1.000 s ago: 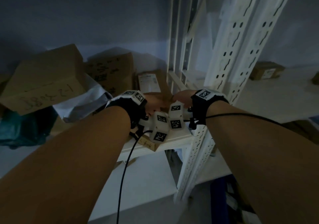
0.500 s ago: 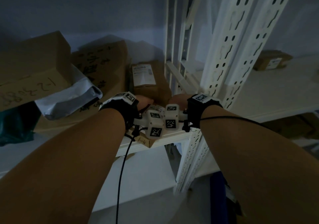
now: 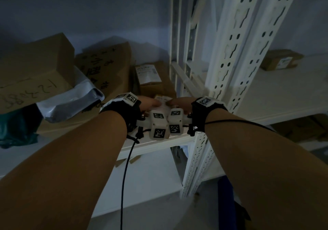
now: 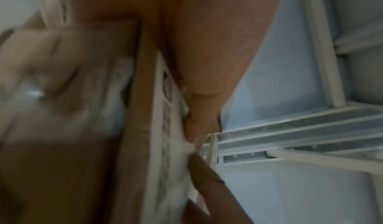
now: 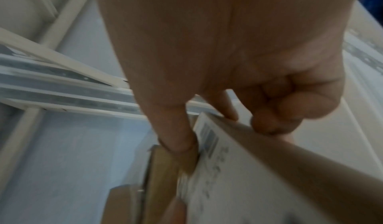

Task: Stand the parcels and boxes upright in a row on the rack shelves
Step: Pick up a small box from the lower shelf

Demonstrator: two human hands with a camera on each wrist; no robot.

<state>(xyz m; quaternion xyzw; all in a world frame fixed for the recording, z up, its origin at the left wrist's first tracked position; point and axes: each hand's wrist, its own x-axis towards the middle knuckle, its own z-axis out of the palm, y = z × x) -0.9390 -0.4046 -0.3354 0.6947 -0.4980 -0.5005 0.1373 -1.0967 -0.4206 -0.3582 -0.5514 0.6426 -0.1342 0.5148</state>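
Two hands are crowded onto one small labelled parcel (image 3: 162, 100) at the front edge of the rack shelf (image 3: 159, 142), roughly dead centre in the head view. The left hand (image 3: 148, 103) has its fingers curled round the parcel's left side, and the right hand (image 3: 178, 102) pinches the top edge between thumb and curled fingers (the right wrist view shows that pinch pretty clearly, the left wrist one is mostly blur).

Stuff around it: a brown box with a white label (image 3: 154, 80) sits right behind the parcel at 12 o'clock, touching or nearly so. At 10 o'clock there's a bigger carton with marker scribbles (image 3: 104, 68), then a grey poly mailer (image 3: 74, 98) flopped under a large cardboard box with "1-2" written on it (image 3: 33, 70) out at 9 o'clock, and something teal (image 3: 16, 128) at the far left. The white perforated upright (image 3: 236, 61) stands just beside the right wrist at 2 o'clock, so things are tight on that side. One more small box (image 3: 280, 62) lies well apart on the next shelf over.

Compared with a second ago, the hands have stayed bunched on the parcel, and the camera has tipped so the boxes sit lower in frame.
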